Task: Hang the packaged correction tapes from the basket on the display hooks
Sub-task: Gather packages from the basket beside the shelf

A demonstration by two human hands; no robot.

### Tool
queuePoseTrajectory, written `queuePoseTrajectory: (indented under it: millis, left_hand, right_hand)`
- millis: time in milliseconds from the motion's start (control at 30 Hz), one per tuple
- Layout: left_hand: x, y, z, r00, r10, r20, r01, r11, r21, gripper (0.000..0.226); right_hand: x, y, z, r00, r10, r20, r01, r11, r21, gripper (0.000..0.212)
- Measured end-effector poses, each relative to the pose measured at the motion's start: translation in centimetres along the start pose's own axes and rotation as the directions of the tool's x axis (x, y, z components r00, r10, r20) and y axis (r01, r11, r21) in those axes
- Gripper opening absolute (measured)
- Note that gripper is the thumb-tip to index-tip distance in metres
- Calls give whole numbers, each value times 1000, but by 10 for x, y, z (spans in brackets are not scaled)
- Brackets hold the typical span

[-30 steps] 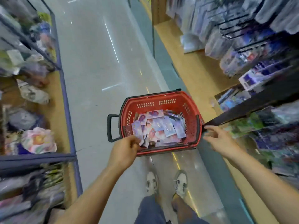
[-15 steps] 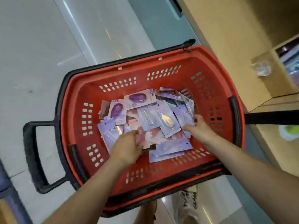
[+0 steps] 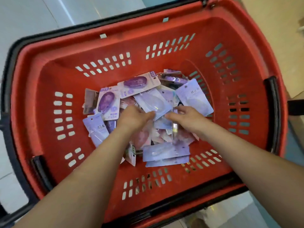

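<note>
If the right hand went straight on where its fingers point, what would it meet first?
Probably the pale lilac correction tape package lying uppermost; the right hand looks close to its edge, depth unclear.

We look down into a red basket [image 3: 49, 137] with slotted walls and a black rim, standing on a pale floor [image 3: 24, 14]. On its bottom lies a loose heap of packs [image 3: 164, 153], lilac and pink, overlapping one another.

Left hand [image 3: 133, 117] and right hand [image 3: 186, 116] both in red basket [image 3: 98, 51], on the heap of correction tape packs [image 3: 139, 82]; grip unclear.
</note>
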State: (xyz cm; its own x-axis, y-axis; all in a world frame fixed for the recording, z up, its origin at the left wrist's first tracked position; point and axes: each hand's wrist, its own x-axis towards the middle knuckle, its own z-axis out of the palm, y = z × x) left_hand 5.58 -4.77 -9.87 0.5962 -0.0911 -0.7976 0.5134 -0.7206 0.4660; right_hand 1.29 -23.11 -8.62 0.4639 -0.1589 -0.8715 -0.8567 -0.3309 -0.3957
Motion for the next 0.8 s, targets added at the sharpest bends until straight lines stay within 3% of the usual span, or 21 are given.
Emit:
queuePoseTrajectory:
  millis: [100,167,267,367,467,633,667,800]
  left_hand:
    - [-13,10,2,993,98,66,-115,928,355,38]
    - [-23,17,13,983,173,59,-171,756,632,37]
    - [-21,23,29,983,172,67,-167,670,723,42]
    - [-9,23,37,990,137,21,-113,711,694,30]
    - [-5,18,39,991,129,-44,-82,822,564,29]
    - [-25,3,4,967,233,-105,-155,862,482,15]
    - [-32,0,-6,955,263,-139,-177,879,442,13]
    - [-69,-4,-40,906,318,-280,-268,942,202,22]
  right_hand:
    - [-6,-1,0,999,50,-19,-47,991,126,94]
    - [-7,3,-4,995,70,-69,-55,977,208,83]
    - [-10,10,-9,990,26,-141,3,978,206,67]
    - [-7,14,-8,976,-37,-213,59,993,100,74]
    - [-5,14,-11,984,14,-176,23,978,208,97]
    - [-6,23,-28,991,7,-134,27,968,248,125]
    - [-7,27,-30,992,-22,-123,55,960,274,122]
    - [-25,25,-33,986,-128,-103,156,926,344,73]
